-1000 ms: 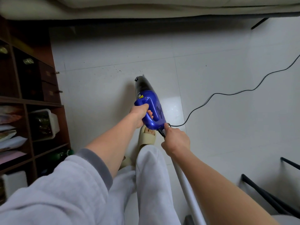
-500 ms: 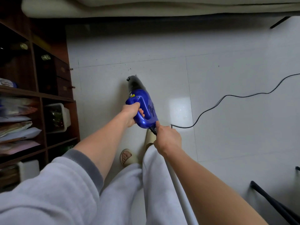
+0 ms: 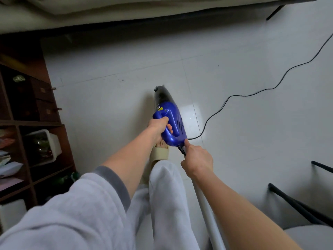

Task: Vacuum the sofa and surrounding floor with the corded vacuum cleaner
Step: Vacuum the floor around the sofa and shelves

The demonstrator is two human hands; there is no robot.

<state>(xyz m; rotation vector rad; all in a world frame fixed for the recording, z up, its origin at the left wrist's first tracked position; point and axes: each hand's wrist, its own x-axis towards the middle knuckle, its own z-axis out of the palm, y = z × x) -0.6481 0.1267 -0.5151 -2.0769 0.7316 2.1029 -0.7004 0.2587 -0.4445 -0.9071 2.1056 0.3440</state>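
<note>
— Right, the blue vacuum cleaner (image 3: 169, 121) sits mid-floor, dark nozzle aimed at the far side where the sofa (image 3: 108, 13) runs along the top. What's changed?

— Not the hold. The left hand (image 3: 158, 126) has its fingers clenched round the handle as a second ago; the right hand (image 3: 196, 162) still pinches the cord (image 3: 252, 94) just where it leaves the body.

— And the machine itself?

— It has swung back rightward, away from the shelf unit (image 3: 30, 123) on the left, after drifting that way a moment earlier. The cord snakes off far right.

— Meaning?

— I'd say a side-to-side pass over the floor (image 3: 252, 150) in front of the sofa, cord kept clear. Specks remain on the tiles farther out, so plenty is left.
</note>
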